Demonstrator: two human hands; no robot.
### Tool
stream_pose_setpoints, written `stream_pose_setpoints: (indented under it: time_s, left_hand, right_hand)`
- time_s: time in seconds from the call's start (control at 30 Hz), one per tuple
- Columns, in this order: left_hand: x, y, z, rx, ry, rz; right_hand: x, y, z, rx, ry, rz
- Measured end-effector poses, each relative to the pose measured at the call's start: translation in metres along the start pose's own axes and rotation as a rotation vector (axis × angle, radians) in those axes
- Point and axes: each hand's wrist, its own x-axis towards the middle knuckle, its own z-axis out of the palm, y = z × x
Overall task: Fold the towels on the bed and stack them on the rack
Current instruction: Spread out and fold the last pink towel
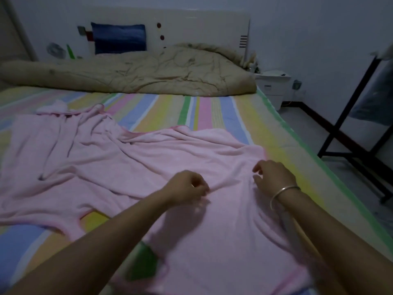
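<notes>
Head view: the pink towel [131, 158] sprawls rumpled toward the bed's [212, 111] near right edge. It looks soft, light and limp. The left hand [187, 186] pinches a ridge of it. The right hand [274, 176] curls over the cloth, grip unclear. The hemmed corners look best to hold.

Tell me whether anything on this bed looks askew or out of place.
The pink towel lies rumpled across the striped sheet, with deep creases and its far left corner bunched up, not spread flat for folding. The tan quilt is heaped by the headboard. Nothing looks spilled or damaged.
</notes>
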Motion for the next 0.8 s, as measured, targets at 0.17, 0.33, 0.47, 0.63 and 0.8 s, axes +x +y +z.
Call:
stream_pose_setpoints:
  time_s: [0.17, 0.33, 0.47, 0.63, 0.8]
  left_hand:
    - [0.071, -0.065, -0.072, 0.315, 0.359, -0.126]
    - [0.141, -0.115, -0.120, 0.354, 0.597, -0.235]
    - [0.187, -0.127, -0.115, 0.378, 0.686, -0.332]
    - [0.235, -0.165, -0.128, 0.611, 0.528, -0.450]
    - [0.273, -0.174, -0.158, 0.611, 0.542, -0.543]
  right_hand:
    - [0.110, -0.038, 0.025, 0.026, 0.064, -0.017]
    - [0.206, -0.082, 0.048, 0.033, -0.015, 0.025]
    - [0.245, -0.102, 0.071, -0.012, -0.139, 0.169]
    - [0.288, -0.098, 0.083, -0.101, -0.360, 0.264]
    - [0.311, -0.073, 0.109, 0.080, -0.251, 0.347]
